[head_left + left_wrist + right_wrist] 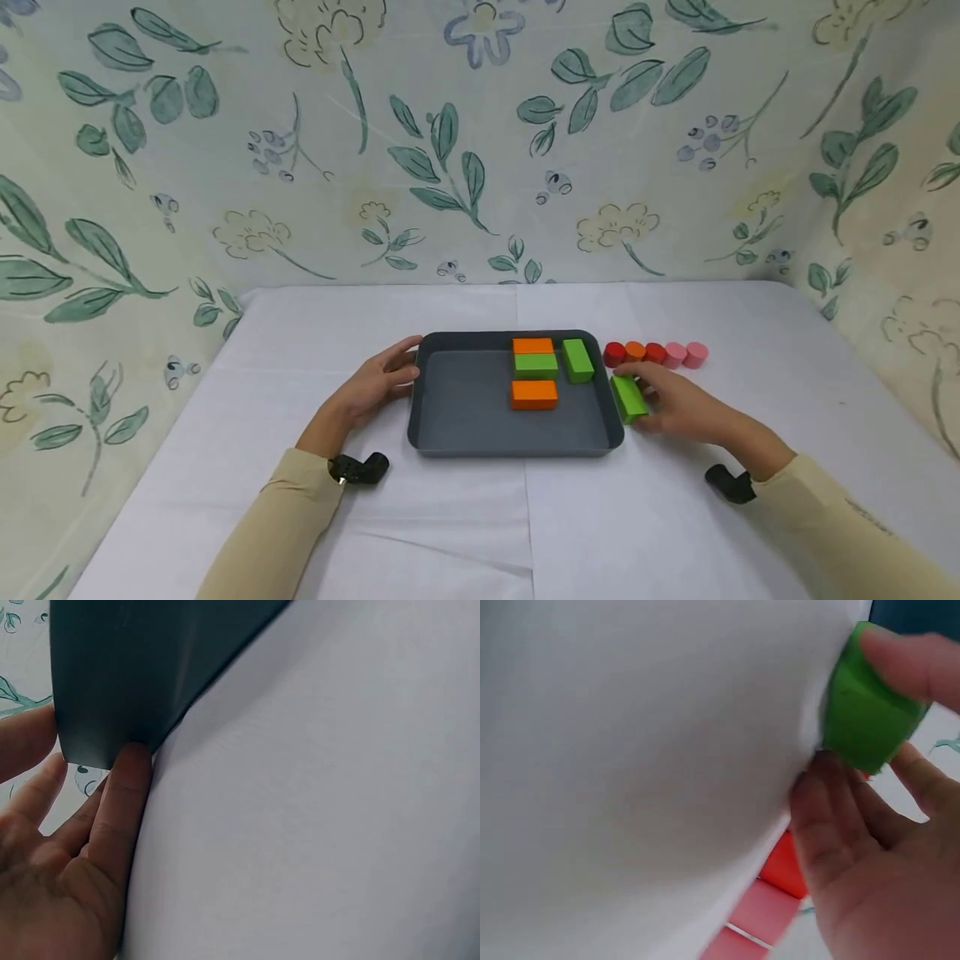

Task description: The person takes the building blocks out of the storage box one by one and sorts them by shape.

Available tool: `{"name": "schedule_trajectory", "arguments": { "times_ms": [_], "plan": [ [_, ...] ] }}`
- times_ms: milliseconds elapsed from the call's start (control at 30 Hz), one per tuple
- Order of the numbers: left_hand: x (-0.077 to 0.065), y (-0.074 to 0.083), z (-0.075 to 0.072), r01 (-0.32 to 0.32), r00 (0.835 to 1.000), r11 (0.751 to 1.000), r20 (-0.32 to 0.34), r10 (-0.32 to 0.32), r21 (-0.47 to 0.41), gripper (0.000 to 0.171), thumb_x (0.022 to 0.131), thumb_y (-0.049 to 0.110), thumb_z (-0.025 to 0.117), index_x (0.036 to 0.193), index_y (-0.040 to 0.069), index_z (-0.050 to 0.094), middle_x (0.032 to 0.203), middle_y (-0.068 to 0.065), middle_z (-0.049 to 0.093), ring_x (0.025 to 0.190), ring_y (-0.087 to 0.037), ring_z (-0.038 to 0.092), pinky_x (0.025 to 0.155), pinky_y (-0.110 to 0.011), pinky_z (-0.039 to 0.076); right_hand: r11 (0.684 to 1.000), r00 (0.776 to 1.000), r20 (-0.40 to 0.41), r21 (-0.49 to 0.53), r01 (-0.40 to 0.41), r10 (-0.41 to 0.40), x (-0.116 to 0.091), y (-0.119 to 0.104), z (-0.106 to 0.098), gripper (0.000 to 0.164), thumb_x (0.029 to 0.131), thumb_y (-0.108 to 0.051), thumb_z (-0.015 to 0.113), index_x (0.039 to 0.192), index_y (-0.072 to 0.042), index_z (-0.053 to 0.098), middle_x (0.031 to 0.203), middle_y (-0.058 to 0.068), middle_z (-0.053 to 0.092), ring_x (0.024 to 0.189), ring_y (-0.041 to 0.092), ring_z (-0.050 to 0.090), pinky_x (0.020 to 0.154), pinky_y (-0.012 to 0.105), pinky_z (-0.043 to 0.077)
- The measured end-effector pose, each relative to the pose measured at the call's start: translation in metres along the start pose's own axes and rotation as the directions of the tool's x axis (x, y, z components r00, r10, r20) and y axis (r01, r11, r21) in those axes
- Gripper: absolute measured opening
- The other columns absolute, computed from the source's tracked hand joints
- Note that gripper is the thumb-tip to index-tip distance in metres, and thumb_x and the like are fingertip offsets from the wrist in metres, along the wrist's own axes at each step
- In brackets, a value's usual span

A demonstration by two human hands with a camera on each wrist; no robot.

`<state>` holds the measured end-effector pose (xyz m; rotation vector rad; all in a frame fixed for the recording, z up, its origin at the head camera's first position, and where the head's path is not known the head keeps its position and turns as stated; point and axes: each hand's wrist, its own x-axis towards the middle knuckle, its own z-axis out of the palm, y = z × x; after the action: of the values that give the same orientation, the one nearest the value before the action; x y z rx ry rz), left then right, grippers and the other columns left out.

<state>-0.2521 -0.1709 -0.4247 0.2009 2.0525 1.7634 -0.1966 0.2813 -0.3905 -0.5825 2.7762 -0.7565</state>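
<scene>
My left hand point(378, 379) rests its fairly straight fingers against the outer left wall of a dark grey tray point(450, 456). In the left wrist view, fingertips point(133, 761) touch that wall low down by the table. Just off the tray's right side, my right hand point(678, 404) pinches a green rectangular block point(628, 399) between thumb and fingers. The right wrist view has the thumb on one end of this block. Inside the tray lie an orange block point(532, 345), a green block point(536, 367) against it, another orange block point(534, 396) nearer me, and an angled green block point(577, 361) at the right.
Beyond my right hand stands a row of several small cylinders: a red one point(614, 354) by the tray, then orange, red and two pink, ending with a pink one point(697, 355). A white cloth point(465, 525) covers the table. Floral fabric point(480, 167) hangs behind.
</scene>
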Motion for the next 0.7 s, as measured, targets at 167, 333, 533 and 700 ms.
{"name": "schedule_trajectory", "arguments": {
  "times_ms": [167,333,533,700],
  "plan": [
    [0.001,-0.001,0.002,-0.005,1.0,1.0,0.02,0.005,-0.007,0.066,0.102,0.012,0.053,0.159,0.022,0.023,0.165,-0.018,0.022,0.148,-0.037,0.034,0.117,-0.053,0.038,0.999,0.999,0.033,-0.048,-0.009,0.011,-0.012,-0.013,-0.018,0.077,0.077,-0.014,0.083,0.145,-0.01,0.046,0.14,0.016,0.053,0.114,0.032,0.059,0.088,0.054,0.058],
    [-0.001,0.0,0.001,0.006,1.0,1.0,-0.01,-0.007,-0.013,0.065,0.102,0.01,0.053,0.159,0.023,0.024,0.164,-0.017,0.023,0.148,-0.036,0.034,0.118,-0.054,0.036,0.997,0.998,0.055,-0.073,-0.01,0.014,-0.01,-0.017,-0.025,0.073,0.08,-0.014,0.081,0.144,-0.011,0.047,0.144,0.015,0.052,0.117,0.036,0.059,0.091,0.057,0.056],
    [0.0,0.0,0.002,0.001,1.0,1.0,-0.002,-0.001,-0.006,0.066,0.102,0.011,0.053,0.159,0.023,0.023,0.165,-0.017,0.023,0.148,-0.036,0.034,0.119,-0.053,0.036,0.994,0.998,-0.027,-0.09,0.061,-0.063,-0.004,-0.032,-0.032,0.058,0.084,-0.009,0.074,0.139,-0.006,0.053,0.135,0.015,0.059,0.114,0.034,0.06,0.09,0.055,0.057],
    [-0.001,0.0,0.0,0.01,1.0,1.0,-0.014,-0.01,-0.01,0.065,0.102,0.011,0.053,0.159,0.024,0.024,0.165,-0.017,0.023,0.148,-0.036,0.035,0.118,-0.053,0.036,0.981,0.993,-0.016,-0.158,0.11,-0.114,0.017,-0.064,-0.031,0.045,0.088,-0.01,0.071,0.132,-0.01,0.061,0.127,0.011,0.065,0.109,0.029,0.062,0.093,0.05,0.058]
  ]
}}
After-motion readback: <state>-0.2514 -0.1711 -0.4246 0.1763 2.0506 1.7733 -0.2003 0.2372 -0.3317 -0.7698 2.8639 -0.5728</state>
